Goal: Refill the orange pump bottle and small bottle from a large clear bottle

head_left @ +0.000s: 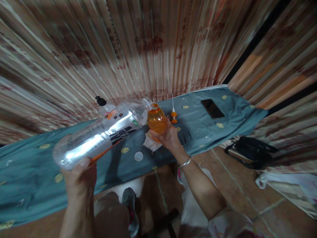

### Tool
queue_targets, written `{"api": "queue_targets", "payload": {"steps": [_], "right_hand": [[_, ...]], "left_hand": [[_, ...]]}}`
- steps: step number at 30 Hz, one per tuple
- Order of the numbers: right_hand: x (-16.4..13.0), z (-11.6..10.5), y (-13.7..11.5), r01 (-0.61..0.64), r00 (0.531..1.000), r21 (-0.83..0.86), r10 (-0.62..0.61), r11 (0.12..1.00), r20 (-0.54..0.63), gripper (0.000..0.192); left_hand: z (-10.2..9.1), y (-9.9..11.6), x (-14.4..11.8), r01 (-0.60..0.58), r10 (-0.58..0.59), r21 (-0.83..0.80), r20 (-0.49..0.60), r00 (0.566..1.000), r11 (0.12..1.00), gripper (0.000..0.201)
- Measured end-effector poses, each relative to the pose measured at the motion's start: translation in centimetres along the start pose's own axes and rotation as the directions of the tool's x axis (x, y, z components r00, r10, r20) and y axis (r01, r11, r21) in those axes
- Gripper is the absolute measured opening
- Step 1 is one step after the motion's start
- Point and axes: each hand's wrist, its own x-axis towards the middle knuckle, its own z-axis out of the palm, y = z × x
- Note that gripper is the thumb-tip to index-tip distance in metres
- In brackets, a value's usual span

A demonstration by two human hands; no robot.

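My left hand (80, 175) grips the base end of a large clear plastic bottle (99, 137) with a silver label. The bottle lies tilted, nearly level, its mouth toward the right. That mouth is at the open neck of a small orange bottle (156, 119); whether they touch I cannot tell. Fingers of my right hand (168, 134) are wrapped round the orange bottle, which is almost upright. Below it a crumpled tissue (151, 142) shows. An orange pump top (173, 115) with a clear tube lies to the right. A white cap (139, 156) rests nearer me.
A green patterned cloth (193, 135) covers the long narrow table. A pump bottle with a black top (101, 101) stands behind the large bottle. A phone (212, 109) lies on the right. Pleated curtains (148, 46) hang behind, and a black bag (250, 152) is at the lower right.
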Motion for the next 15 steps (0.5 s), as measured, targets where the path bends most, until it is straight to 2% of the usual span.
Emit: {"api": "queue_targets", "payload": {"steps": [6,15], "right_hand": [[-0.05,0.01,-0.04,-0.013,1.0,0.003,0.013,1.0,0.008,0.067],[-0.09,-0.04,-0.07,-0.009,1.0,-0.016,0.009,1.0,-0.009,0.066]], "left_hand": [[0.06,0.01,-0.07,0.011,-0.011,-0.013,-0.002,1.0,1.0,0.051],[0.06,0.01,-0.05,0.001,-0.001,-0.016,-0.004,1.0,1.0,0.045]]}}
